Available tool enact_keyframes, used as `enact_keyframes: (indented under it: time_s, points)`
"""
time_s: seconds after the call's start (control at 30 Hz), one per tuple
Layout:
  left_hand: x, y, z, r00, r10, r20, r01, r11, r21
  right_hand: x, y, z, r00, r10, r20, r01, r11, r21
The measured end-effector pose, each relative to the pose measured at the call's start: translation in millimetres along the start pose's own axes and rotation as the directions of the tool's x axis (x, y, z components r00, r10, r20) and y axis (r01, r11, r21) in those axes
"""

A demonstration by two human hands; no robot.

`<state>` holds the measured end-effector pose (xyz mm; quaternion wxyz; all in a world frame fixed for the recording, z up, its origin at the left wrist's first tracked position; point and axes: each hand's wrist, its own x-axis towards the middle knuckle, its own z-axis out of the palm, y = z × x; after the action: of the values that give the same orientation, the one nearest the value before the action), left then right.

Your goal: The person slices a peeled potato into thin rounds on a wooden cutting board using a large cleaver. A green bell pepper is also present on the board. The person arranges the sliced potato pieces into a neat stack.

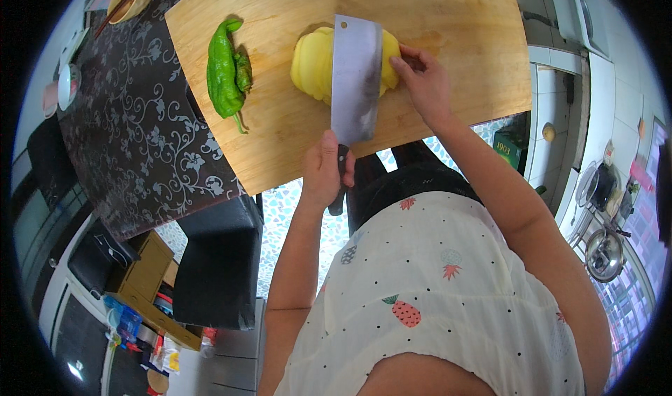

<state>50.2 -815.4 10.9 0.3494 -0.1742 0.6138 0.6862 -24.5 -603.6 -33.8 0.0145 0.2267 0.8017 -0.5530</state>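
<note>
My left hand [326, 171] grips the black handle of a cleaver [356, 81]. Its wide steel blade lies with one flat face up, across a spread heap of thin yellow slices [314, 68], likely potato. The blade hides the middle of the heap. At the heap's right end, the thumb and fingertips of my right hand [428, 84] touch the slices; whether they pinch any is unclear. Beneath everything is a wooden cutting board [472, 44]. Left of the slices, a long green pepper [223, 76] lies beside a smaller, wrinkled green pepper [243, 72].
The board rests on a table with a dark floral cover [152, 118]; a bowl with chopsticks [131, 2] stands at its far left. A black chair [218, 265] is at the near left. A green box [509, 147] sits low on the right, by a tiled counter [601, 107].
</note>
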Motion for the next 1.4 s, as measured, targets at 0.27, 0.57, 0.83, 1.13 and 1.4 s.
enact_keyframes:
  time_s: [0.27,0.57,0.83,1.13,1.4]
  points:
    - [-3.9,0.3,9.7,0.998,-0.015,-0.065,0.022,0.994,0.108,2.5,3.0,-0.5,1.0,0.003,-0.003,-0.003,1.0,-0.025]
    - [1.2,-6.3,20.9,0.99,0.003,-0.138,0.011,0.994,0.106,5.4,13.9,1.1,0.999,-0.024,-0.023,0.023,0.998,-0.052]
    - [11.4,-3.8,31.3,0.99,0.045,-0.134,-0.021,0.984,0.179,2.0,3.9,1.5,0.999,-0.008,-0.033,0.006,0.999,-0.048]
    - [34.9,9.5,40.7,0.99,0.072,-0.124,-0.034,0.958,0.285,1.0,-2.7,-4.0,1.0,-0.019,0.005,0.02,0.998,-0.057]
    - [44.1,15.6,50.5,0.988,0.073,-0.139,-0.027,0.95,0.31,1.2,15.4,2.0,0.998,0.038,0.049,-0.044,0.993,0.114]
